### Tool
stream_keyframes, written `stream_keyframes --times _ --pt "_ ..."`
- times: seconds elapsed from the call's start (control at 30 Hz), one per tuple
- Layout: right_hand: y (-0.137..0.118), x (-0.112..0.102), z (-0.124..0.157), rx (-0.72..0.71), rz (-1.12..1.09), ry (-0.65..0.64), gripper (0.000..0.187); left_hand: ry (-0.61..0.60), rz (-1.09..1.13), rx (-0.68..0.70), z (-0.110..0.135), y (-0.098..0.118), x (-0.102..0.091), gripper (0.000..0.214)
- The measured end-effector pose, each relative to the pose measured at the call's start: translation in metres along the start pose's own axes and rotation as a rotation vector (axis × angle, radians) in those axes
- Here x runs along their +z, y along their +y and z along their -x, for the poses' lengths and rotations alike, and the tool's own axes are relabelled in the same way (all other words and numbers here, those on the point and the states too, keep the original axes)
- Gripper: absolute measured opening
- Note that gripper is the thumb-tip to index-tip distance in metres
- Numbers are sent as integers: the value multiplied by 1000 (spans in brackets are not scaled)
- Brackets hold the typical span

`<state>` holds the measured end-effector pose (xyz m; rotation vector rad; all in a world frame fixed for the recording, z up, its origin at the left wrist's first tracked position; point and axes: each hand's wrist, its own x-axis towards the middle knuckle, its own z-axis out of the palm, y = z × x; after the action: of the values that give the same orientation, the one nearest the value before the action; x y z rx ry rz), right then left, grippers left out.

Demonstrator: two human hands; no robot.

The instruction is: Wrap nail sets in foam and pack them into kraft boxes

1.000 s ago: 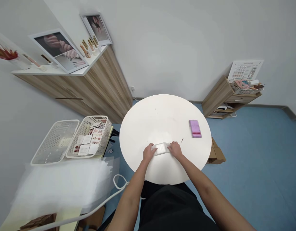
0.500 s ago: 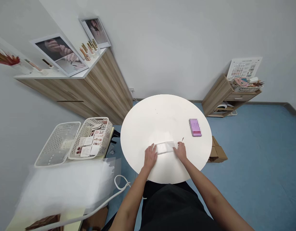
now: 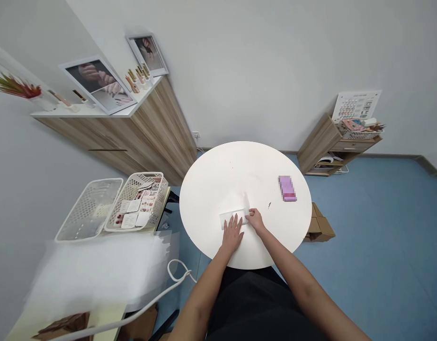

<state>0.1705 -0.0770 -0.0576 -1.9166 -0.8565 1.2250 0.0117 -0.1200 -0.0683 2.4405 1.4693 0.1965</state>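
The left hand (image 3: 232,233) lies open and flat, with spread fingers, on the lower edge of a flat, translucent white packet (image 3: 233,219). This packet lies on the round white counter (image 3: 218,180), in the lower centre of the frame, near the counter's edge on the person's side. The right hand (image 3: 255,221) is half closed, and its fingertips touch the right end of the packet; I cannot tell if it really grips it.

To the right of the hands, a small dark item (image 3: 269,205) lies on the counter, too small to name. Further right is a pink box (image 3: 287,188), blurred in the picture, which stands apart from the packet.

At the left of the frame, a white lattice basket (image 3: 136,201) holds printed cards, and a second white lattice basket (image 3: 88,209) is just beside it. A white cable (image 3: 175,270) runs below them. At the upper left, a wooden cabinet (image 3: 157,132) carries framed nail photos (image 3: 97,85) on its top. At the right, a small wooden shelf unit (image 3: 319,144) stands against the wall, and cardboard boxes (image 3: 319,229) sit on the blue floor (image 3: 381,237).
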Motion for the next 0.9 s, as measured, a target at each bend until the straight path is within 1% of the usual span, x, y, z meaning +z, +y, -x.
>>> stream_keyframes --times 0.1,0.2,0.3,0.4,0.5,0.57,0.63,0.7,0.8,0.9 --pt "-5 14 5 -100 -8 -114 29 -29 82 -15 -1 0 0 62" --pt "-6 21 9 -140 15 -158 27 -56 196 -24 -1 -5 0 65" --pt "-5 22 10 -157 36 -185 24 -60 336 -34 0 -14 0 75" --pt "-3 20 9 -153 72 -226 24 -30 484 -74 1 -20 -2 83" --pt "-1 17 6 -134 73 -274 22 -3 619 -157 -1 -21 -9 81" --pt "0 16 5 -142 77 -311 24 10 692 -212 -4 -19 -15 76" --pt "0 15 4 -211 173 -326 27 16 736 -249 -5 -18 -20 72" --pt "-2 15 4 -333 359 -304 31 12 750 -258 -5 -17 -22 69" --pt "-7 14 7 -497 621 -239 40 0 736 -225 -3 -18 -23 68" --pt "-11 11 10 -596 788 -209 47 -4 709 -180 -2 -20 -23 68"
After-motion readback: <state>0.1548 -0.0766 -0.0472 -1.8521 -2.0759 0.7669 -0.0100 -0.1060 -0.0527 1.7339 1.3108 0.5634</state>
